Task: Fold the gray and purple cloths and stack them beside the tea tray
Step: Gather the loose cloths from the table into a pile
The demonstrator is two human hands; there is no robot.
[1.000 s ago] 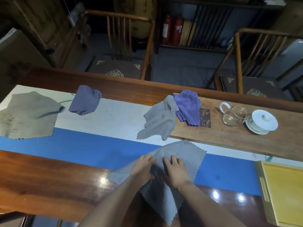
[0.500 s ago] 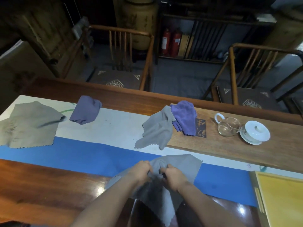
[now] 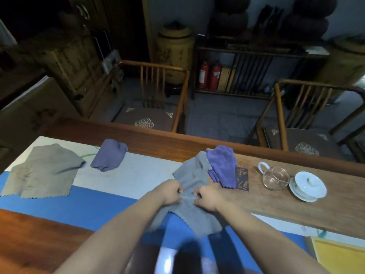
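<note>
My left hand (image 3: pixel 171 192) and my right hand (image 3: pixel 207 197) both grip one gray cloth (image 3: pixel 189 218) by its upper edge, lifted off the blue runner so it hangs toward me. Just behind my hands a second gray cloth (image 3: pixel 192 172) lies crumpled, with a purple cloth (image 3: pixel 222 165) beside it on the wooden tea tray (image 3: pixel 276 202). Another purple cloth (image 3: pixel 108 155) sits farther left. A large gray-brown cloth (image 3: pixel 43 173) lies flat at the far left.
A glass pitcher (image 3: pixel 275 177) and a white lidded cup on a saucer (image 3: pixel 308 185) stand on the tea tray. A yellow tray (image 3: pixel 339 256) sits at the near right. Two wooden chairs (image 3: pixel 154 107) stand beyond the table.
My hands went from pressing flat on the gray cloth to pinching it, then lifted it up and away from me toward the crumpled cloths. The camera tilted upward.
</note>
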